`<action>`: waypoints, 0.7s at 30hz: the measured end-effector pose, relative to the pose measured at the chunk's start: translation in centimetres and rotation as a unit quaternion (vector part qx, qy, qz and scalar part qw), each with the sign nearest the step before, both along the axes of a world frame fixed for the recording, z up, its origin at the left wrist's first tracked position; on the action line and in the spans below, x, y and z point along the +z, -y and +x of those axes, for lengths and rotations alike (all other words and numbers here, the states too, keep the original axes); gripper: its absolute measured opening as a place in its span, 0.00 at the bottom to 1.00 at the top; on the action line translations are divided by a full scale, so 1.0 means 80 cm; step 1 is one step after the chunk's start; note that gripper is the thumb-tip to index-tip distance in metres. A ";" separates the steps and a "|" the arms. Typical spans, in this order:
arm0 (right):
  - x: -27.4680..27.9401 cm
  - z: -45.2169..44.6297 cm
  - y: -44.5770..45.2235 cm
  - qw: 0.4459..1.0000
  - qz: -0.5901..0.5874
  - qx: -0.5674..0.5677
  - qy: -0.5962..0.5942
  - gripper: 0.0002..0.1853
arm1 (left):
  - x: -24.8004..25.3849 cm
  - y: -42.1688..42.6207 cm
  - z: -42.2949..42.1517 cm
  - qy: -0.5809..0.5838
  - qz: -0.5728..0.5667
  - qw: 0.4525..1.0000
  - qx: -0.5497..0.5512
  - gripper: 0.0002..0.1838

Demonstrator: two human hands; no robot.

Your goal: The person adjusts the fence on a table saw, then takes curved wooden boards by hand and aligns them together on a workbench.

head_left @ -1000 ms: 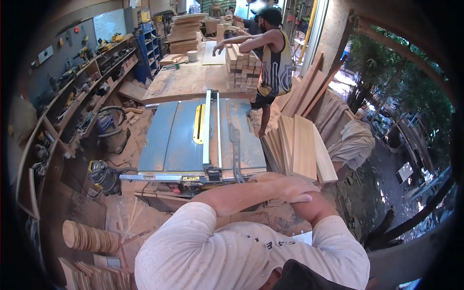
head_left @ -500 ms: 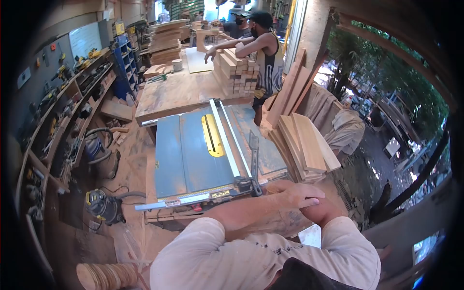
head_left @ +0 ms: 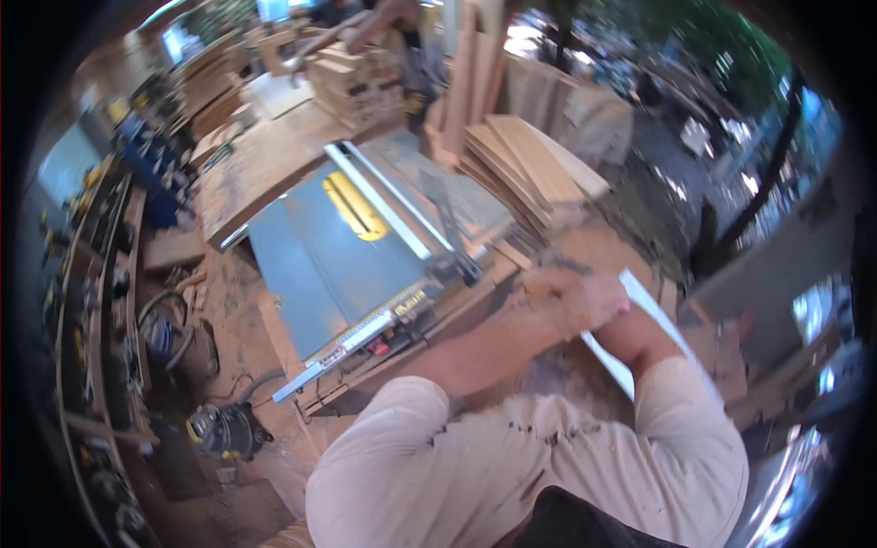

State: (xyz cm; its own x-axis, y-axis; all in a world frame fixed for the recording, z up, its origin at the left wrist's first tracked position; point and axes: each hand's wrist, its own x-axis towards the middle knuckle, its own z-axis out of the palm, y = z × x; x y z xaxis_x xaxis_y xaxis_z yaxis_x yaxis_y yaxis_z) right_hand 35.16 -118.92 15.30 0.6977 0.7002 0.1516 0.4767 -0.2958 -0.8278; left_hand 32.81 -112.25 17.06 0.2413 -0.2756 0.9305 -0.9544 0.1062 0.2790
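Both my arms are folded in front of my chest. My left hand lies over my right forearm near the elbow, its fingers laid across the arm with no tool in them. My right hand is tucked in by my left forearm; its fingers are blurred and partly hidden. Just beyond the arms stands a table saw with a blue-grey top. It has a yellow throat plate, a metal rip fence and a front rail. Neither hand touches the saw.
Behind the saw, a wooden worktable bears stacked lumber blocks, with a co-worker's arm above. Boards lean at right. A shop vacuum stands on the dusty floor at left. A white-edged panel shows behind my right arm.
The view has swung right and down, so the saw and worktable now sit further left and higher and appear tilted. My arms stay folded. More of the white panel shows by my right arm.
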 end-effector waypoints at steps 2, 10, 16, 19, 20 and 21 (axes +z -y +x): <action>-0.003 -0.007 0.021 0.997 -0.082 0.005 0.008 0.17 | 0.011 0.014 -0.009 0.036 -0.002 0.999 -0.015 0.02; -0.054 -0.060 0.158 0.921 -0.388 -0.033 -0.019 0.22 | -0.023 0.107 -0.061 -0.058 0.155 0.982 0.086 0.03; -0.146 -0.126 0.324 0.845 -0.534 0.007 -0.038 0.26 | -0.161 0.062 -0.103 -0.210 0.632 0.644 0.376 0.27; -0.169 -0.152 0.383 0.789 -0.607 0.047 -0.083 0.28 | -0.104 0.175 -0.155 -0.175 0.400 0.894 0.097 0.21; -0.172 -0.154 0.393 0.784 -0.613 0.049 -0.090 0.28 | -0.157 0.234 -0.176 -0.136 0.202 0.960 0.141 0.22; -0.175 -0.156 0.394 0.789 -0.604 0.047 -0.098 0.28 | -0.101 0.272 -0.201 -0.148 0.206 0.967 -0.017 0.28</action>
